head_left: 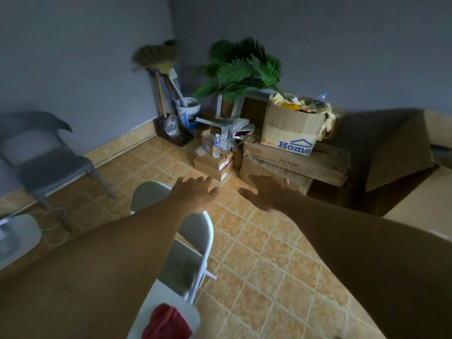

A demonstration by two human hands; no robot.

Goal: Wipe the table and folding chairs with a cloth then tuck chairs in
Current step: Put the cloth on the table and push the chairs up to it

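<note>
Hands [195, 193] [267, 194] empty – cloth [166, 322] on table [161, 297]

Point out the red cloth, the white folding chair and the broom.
red cloth [167, 323]: head view, middle of the crumpled fabric.
white folding chair [195, 230]: head view, backrest panel.
broom [156, 56]: head view, straw bristle head.

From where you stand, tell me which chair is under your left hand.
The white folding chair, beside the table holding the red cloth; the left hand hovers open above its backrest. The dark grey chair stands apart, by the wall.
</note>
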